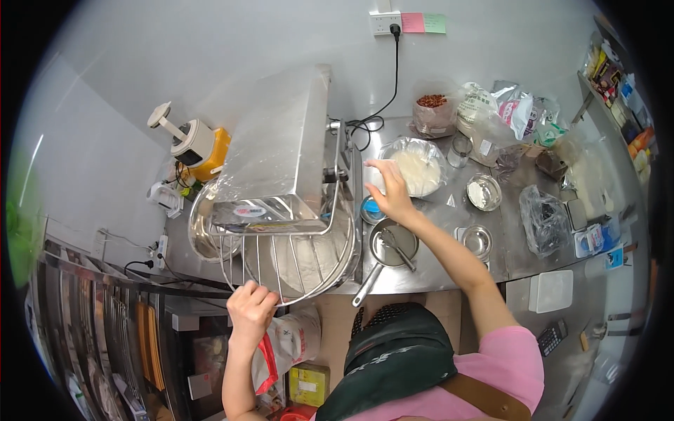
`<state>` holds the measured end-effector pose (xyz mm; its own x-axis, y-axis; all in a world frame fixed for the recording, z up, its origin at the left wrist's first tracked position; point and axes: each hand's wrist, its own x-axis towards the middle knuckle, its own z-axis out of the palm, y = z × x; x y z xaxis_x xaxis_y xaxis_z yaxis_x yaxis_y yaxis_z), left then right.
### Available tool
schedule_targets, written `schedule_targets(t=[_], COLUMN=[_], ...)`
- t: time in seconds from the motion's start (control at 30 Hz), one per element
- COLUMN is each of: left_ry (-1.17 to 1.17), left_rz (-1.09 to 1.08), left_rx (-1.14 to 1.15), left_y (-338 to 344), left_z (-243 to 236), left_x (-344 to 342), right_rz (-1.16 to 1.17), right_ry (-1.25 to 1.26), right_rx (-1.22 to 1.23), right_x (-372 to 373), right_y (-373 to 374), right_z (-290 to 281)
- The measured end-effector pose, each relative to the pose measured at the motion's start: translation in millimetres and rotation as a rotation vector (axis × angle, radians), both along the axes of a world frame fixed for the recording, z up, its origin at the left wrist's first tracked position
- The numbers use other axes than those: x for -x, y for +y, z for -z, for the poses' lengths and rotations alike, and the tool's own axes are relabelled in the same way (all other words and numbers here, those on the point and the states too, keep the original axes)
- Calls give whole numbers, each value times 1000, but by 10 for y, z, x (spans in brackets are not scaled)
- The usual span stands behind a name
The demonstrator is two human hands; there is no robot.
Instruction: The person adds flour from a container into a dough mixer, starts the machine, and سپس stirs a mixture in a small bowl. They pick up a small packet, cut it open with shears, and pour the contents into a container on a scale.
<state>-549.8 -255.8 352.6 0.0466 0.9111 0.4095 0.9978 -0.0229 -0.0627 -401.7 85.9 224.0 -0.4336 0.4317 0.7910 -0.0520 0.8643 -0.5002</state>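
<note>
A steel stand mixer (270, 144) stands on the counter in front of me, its wire guard (324, 286) over the bowl. Pale dough or flour (309, 261) lies in that bowl, seen through the bars. My left hand (251, 307) is closed around the front edge of the guard. Beside the mixer's right side my right hand (392, 195) hangs in the air with fingers apart, holding nothing. Under and beside that arm are a saucepan (382, 265) with a spoon (401, 254) in it and a plastic-covered bowl of white powder (420, 168).
Small steel bowls (484, 192) and a clear cup (460, 149) sit farther right. Several bags (516, 116) crowd the back right, and a crumpled plastic bag (544, 221) lies nearer. A power cord (395, 77) drops from the wall socket. Trays fill a rack (105, 316) at left.
</note>
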Motion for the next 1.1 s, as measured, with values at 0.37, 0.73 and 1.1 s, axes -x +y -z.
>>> schedule_targets(t=[0.37, 0.73, 1.1], left_ry=[-198, -41, -374], left_rz=[-229, -416, -437], left_rx=[131, 122, -394], left_y=[-5, 199, 1855], left_z=[596, 324, -378], left_x=[-309, -461, -28], right_rz=[-113, 71, 20], right_ry=[67, 110, -385], right_rx=[867, 940, 767], right_x=[902, 1177, 2033], right_y=[531, 1172, 2163], right_z=[1336, 1634, 2297])
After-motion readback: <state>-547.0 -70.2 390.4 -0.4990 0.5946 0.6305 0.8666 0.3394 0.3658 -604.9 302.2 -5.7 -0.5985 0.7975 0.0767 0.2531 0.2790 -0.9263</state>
